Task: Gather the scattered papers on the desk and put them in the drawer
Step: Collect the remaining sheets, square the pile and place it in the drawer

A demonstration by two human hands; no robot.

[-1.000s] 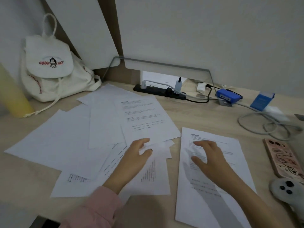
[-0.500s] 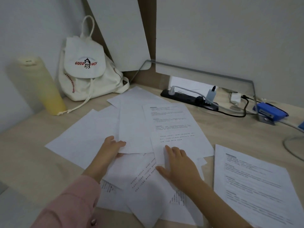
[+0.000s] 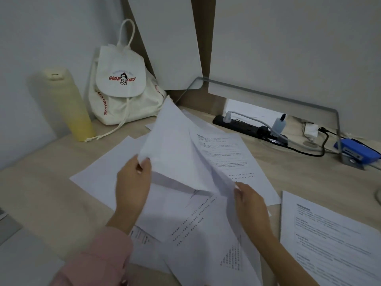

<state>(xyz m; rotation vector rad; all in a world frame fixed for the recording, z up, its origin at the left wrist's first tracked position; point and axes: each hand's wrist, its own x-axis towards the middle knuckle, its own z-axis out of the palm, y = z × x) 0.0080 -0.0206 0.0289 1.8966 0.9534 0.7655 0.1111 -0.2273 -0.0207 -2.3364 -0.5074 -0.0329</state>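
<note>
Several white paper sheets lie overlapping on the wooden desk (image 3: 45, 195). My left hand (image 3: 133, 182) pinches the near left corner of a blank sheet (image 3: 173, 149) and lifts it, so the sheet curls up off the pile. My right hand (image 3: 248, 200) grips the lifted sheet's near right edge. A printed sheet (image 3: 228, 157) lies flat behind it. More printed sheets (image 3: 206, 240) lie under my forearms. A separate printed sheet (image 3: 329, 238) rests at the right. No drawer is in view.
A white drawstring backpack (image 3: 121, 93) and a yellow bottle (image 3: 68, 104) stand at the back left. A black power strip (image 3: 247, 125) with plugs and cables runs along the back. A blue stapler (image 3: 356, 151) sits at the right edge.
Both hands went from pressing flat on the papers to gripping one sheet, which now rises off the pile. The view shifted left and closer.
</note>
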